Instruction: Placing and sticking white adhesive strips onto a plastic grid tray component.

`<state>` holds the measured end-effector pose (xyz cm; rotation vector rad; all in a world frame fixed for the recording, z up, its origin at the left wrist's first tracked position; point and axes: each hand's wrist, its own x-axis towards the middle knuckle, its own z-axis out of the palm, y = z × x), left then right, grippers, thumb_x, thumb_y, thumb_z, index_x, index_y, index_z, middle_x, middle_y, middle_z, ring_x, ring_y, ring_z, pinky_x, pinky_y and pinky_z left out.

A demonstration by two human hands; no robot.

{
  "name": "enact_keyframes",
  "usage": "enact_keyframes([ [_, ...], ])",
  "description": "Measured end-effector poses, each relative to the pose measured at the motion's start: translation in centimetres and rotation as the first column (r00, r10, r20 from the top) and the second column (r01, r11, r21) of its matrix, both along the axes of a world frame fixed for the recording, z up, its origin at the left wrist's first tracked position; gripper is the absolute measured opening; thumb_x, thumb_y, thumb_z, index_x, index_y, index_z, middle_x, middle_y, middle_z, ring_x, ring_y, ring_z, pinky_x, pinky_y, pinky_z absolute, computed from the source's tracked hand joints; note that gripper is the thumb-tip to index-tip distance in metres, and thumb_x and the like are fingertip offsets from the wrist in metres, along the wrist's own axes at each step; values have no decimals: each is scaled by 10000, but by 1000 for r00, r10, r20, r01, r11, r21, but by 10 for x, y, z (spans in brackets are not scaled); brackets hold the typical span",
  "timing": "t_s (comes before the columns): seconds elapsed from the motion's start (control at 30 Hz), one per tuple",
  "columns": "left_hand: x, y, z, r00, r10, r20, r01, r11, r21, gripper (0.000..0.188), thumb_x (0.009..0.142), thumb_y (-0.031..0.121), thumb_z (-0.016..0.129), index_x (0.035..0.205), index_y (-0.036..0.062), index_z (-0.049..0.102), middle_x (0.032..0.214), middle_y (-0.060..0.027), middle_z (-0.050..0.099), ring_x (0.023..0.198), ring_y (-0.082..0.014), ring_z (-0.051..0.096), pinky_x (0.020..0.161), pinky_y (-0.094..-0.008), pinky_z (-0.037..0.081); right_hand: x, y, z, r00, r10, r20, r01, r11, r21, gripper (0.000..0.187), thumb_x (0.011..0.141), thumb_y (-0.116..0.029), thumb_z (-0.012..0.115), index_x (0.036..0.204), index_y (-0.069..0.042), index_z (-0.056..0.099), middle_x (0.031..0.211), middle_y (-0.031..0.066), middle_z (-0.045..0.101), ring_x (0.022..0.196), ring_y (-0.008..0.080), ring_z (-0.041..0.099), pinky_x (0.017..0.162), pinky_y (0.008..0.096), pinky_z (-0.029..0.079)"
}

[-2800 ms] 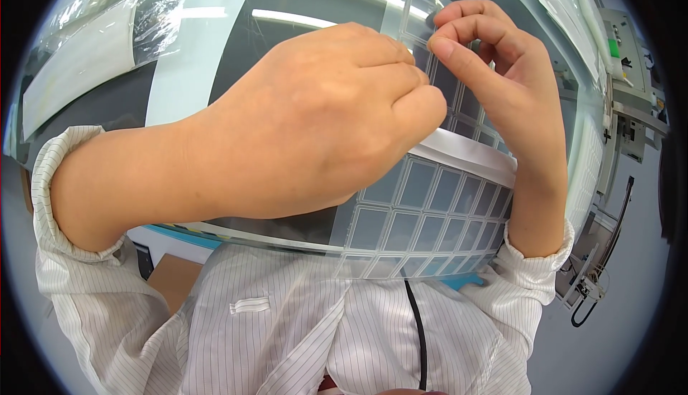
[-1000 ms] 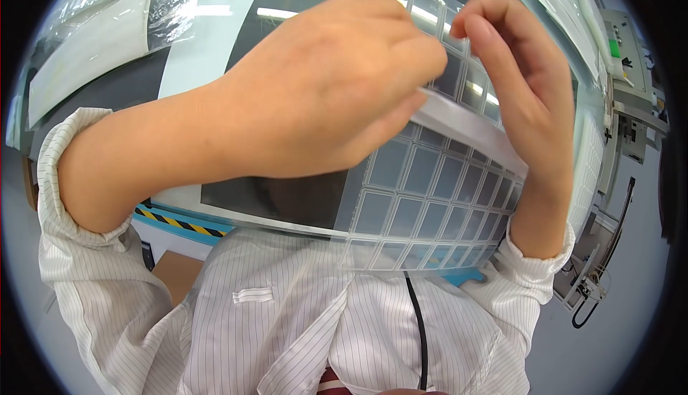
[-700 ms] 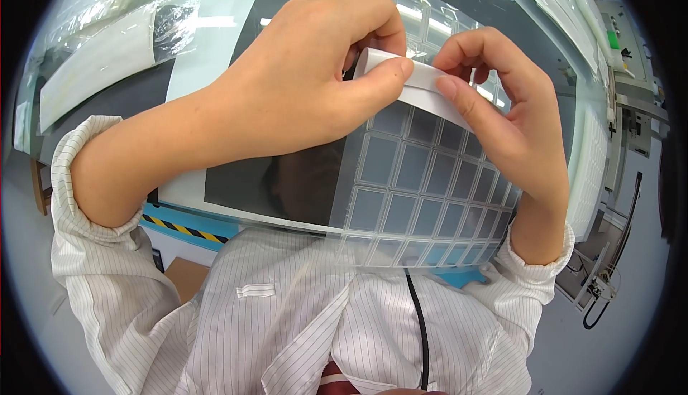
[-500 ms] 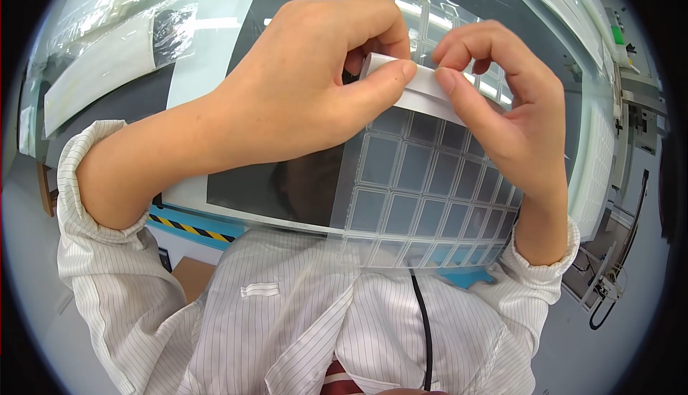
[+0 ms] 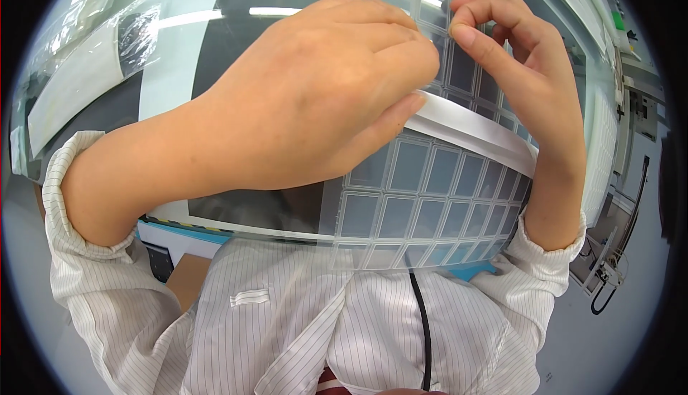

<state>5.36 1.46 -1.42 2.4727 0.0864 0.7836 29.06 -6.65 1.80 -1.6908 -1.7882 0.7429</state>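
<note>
A clear plastic sheet with a grid of rectangular cells [image 5: 413, 166] spans the bench in front of me, its near edge reaching my chest. Across it runs a white strip [image 5: 480, 127], slanting down to the right. My left hand [image 5: 337, 83] is closed at the strip's upper left end, the thumb pressed there and the other fingers curled over. Above the strip, my right hand [image 5: 519, 47] is closed in a pinch, thumb against fingertips. Whatever it pinches, if anything, is too small or clear to make out. More cells show between the hands.
The sheet lies over a glossy bench with a dark panel [image 5: 254, 207] and a pale band [image 5: 168, 83]. A plastic-wrapped white packet [image 5: 75, 98] is at the far left. Equipment with a black cable [image 5: 609, 277] stands beyond the right edge.
My right hand has left the white strip and moved up and right. My left hand has turned, knuckles upward, and come lower. More of the strip now shows.
</note>
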Motion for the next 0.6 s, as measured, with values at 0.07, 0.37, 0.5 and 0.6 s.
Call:
enact_keyframes([
  [0.07,0,1,0,1000,0,-5,0,1000,13,111,845,18,708,917,18,623,1124,-148,722,1072,-353,678,883,-410,527,0,0,-1,1000,12,-5,-12,1000,0,85,945,-113,694,962,-30,690,1157,8,633,920,62,511,782,215,364],
  [0.37,1,-1,1,999,6,-47,-5,1000,22,114,838,15,703,900,16,608,1113,-142,726,1062,-348,686,897,-413,533,-19,4,15,996,-78,42,82,992,-101,85,917,-91,706,926,-9,690,1034,32,626,873,92,513,749,231,383],
  [0.5,4,-1,2,1000,-5,-27,6,999,35,118,832,9,701,900,16,606,1107,-141,728,1052,-350,689,892,-415,538,-26,4,26,985,-160,65,169,971,-167,84,902,-80,713,882,-1,694,970,44,617,837,107,504,721,238,384],
  [0.6,7,-8,11,1000,0,-28,1,1000,20,119,832,9,701,900,16,604,1104,-140,728,1046,-351,689,889,-414,539,-20,-2,37,984,-174,40,178,963,-202,89,911,-90,715,886,-7,696,971,39,617,847,106,504,720,238,385],
])
